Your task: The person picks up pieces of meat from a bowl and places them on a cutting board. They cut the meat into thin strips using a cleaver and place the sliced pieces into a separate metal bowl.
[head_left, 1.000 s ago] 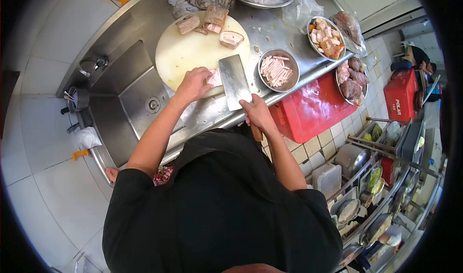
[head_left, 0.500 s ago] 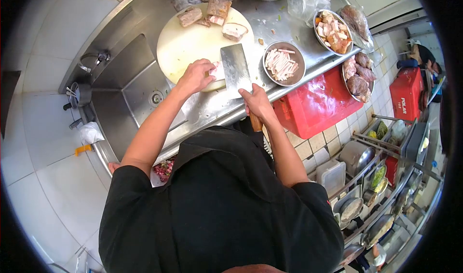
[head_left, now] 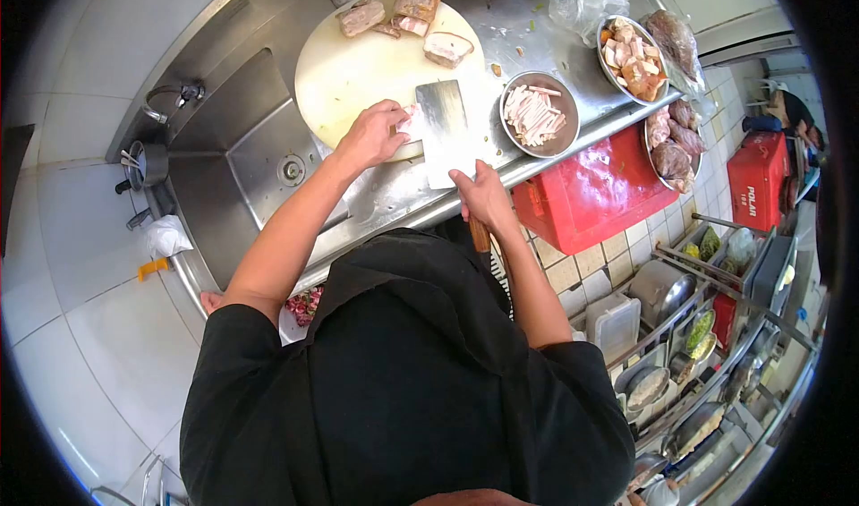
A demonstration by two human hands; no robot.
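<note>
My left hand is closed at the near edge of a round cream cutting board, its curled fingers on a small pale piece of meat. In my right hand is the wooden handle of a broad cleaver. The cleaver's blade lies just right of the piece of meat, over the board's edge. Farther back on the board are several thick chunks of meat, among them a fatty slab. Right of the blade, a steel bowl holds pale meat strips.
A steel sink is to the left. At the right stand a bowl of meat chunks, a bagged piece of meat and a bowl of darker meat. A red cooler sits below the counter edge, near shelves of pans.
The view has shifted slightly, so board and bowls appear farther right. Both hands keep their holds; less of the meat piece shows between my left fingers and the blade.
</note>
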